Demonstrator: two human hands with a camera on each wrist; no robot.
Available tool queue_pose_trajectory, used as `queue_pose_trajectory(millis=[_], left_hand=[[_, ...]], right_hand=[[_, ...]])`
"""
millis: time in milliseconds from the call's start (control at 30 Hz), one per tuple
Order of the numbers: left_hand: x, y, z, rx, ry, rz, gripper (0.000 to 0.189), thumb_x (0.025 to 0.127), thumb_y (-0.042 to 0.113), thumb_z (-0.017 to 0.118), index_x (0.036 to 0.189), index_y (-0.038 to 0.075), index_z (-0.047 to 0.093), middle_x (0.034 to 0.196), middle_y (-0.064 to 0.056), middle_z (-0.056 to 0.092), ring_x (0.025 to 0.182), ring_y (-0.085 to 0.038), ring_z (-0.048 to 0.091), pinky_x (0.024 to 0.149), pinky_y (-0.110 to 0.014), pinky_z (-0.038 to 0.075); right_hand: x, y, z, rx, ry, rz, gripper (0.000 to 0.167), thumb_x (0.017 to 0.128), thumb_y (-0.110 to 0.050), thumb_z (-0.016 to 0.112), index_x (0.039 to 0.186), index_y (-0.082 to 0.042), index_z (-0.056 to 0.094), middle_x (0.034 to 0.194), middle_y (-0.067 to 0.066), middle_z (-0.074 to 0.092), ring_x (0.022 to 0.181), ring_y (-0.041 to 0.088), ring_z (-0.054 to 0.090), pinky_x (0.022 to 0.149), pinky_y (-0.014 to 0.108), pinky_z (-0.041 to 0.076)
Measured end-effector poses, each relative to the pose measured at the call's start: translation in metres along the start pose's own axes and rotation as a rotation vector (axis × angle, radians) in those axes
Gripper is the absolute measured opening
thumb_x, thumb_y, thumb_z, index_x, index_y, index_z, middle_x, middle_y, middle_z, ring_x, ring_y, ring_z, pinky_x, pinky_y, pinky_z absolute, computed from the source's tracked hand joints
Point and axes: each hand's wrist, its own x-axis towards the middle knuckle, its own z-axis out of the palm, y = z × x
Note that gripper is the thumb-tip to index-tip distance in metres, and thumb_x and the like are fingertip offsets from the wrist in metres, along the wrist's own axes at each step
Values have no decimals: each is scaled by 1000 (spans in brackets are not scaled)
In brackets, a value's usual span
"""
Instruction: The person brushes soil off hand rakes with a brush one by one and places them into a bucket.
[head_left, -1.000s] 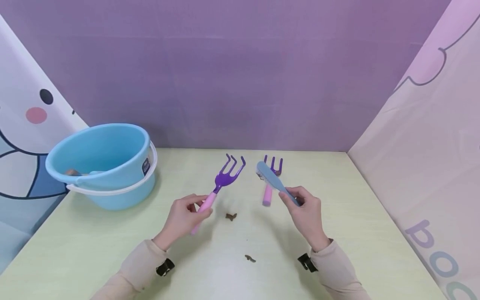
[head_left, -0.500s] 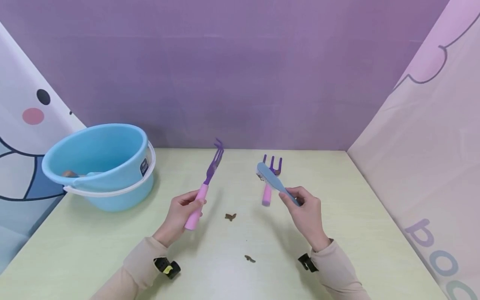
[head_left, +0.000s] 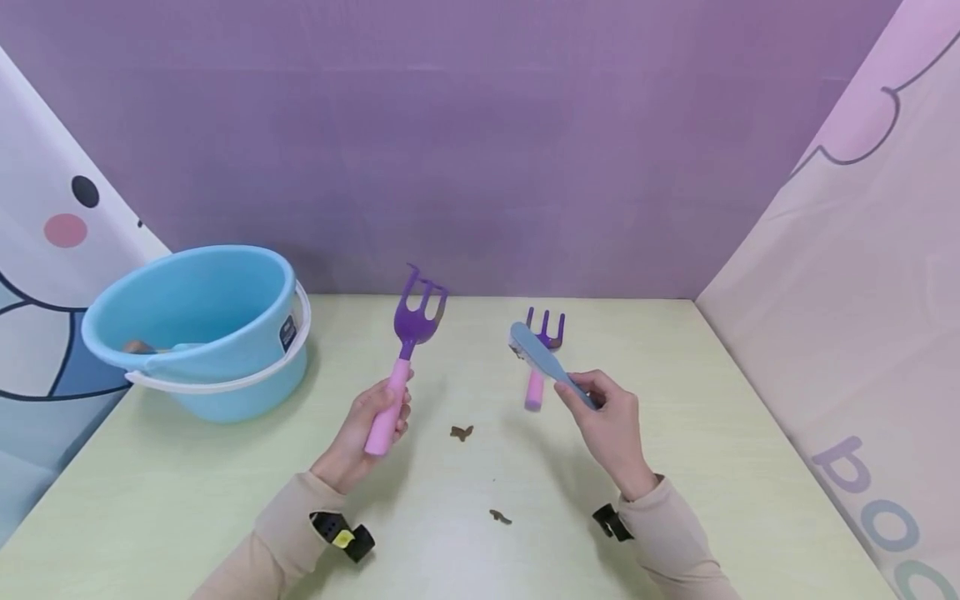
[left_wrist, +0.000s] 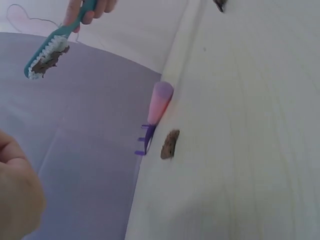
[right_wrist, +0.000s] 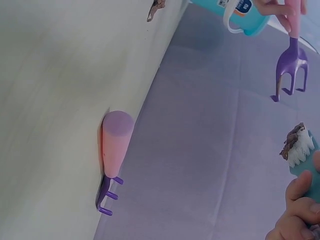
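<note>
My left hand (head_left: pixel 367 425) grips the pink handle of a purple hand rake (head_left: pixel 416 321), its bent tines pointing up and away above the table. Between thumb and fingers, my right hand (head_left: pixel 611 421) pinches a blue brush (head_left: pixel 542 350) by its handle, bristles facing down and left. Brown dirt clings to the white bristles (left_wrist: pixel 49 55) in the left wrist view. Behind the brush a second tool, a purple hand fork (head_left: pixel 534 390) with a pink handle, lies on the table, partly covered by the brush head in the head view.
A light blue bucket (head_left: pixel 225 400) with a white handle stands at the left, with a brownish-ended item and something blue inside. Two brown dirt clumps lie on the table: one clump (head_left: pixel 461 432) near the middle, a smaller clump (head_left: pixel 500 517) nearer me. A purple wall (head_left: pixel 480 167) rises behind.
The hand rake has swung left and turned in my left hand, edge-on half a second ago and now with its broad side showing. My right hand and the brush have barely moved.
</note>
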Motion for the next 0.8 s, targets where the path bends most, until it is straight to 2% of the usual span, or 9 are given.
queue_pose_trajectory(millis=[100,233,333,533,800], left_hand=[[0,1,3,-162,-69,-6,26,98,20,34,118,18,51,88,8,55,66,-1,51,57,-11,44],[2,-3,4,-416,-173,-40,25,98,21,36,118,15,49,88,5,58,67,-3,54,56,-10,44],[3,-8,3,-528,-228,-78,24,97,21,39,118,14,51,89,3,60,68,-4,55,56,-10,44],[2,-15,4,-640,-287,-113,25,98,22,38,118,13,50,92,1,61,68,-6,53,58,-11,44],[3,-22,5,-694,-317,-129,27,97,23,38,120,13,48,92,1,60,68,-5,52,58,-11,45]], right_hand=[[1,-1,1,5,6,-9,14,80,-14,70,92,-7,69,66,7,62,48,8,41,42,21,33],[1,-7,1,8,2,6,15,80,-13,69,92,-5,69,66,12,62,48,7,41,43,19,32],[1,-8,1,13,-5,12,18,81,-14,69,94,-3,68,68,14,62,48,7,41,44,19,33],[2,-7,5,37,-3,-24,19,80,-17,70,94,-4,68,68,11,63,48,7,42,43,21,34],[4,-9,11,40,-16,-24,18,79,-10,70,94,-1,68,62,9,58,47,5,39,42,19,33]])
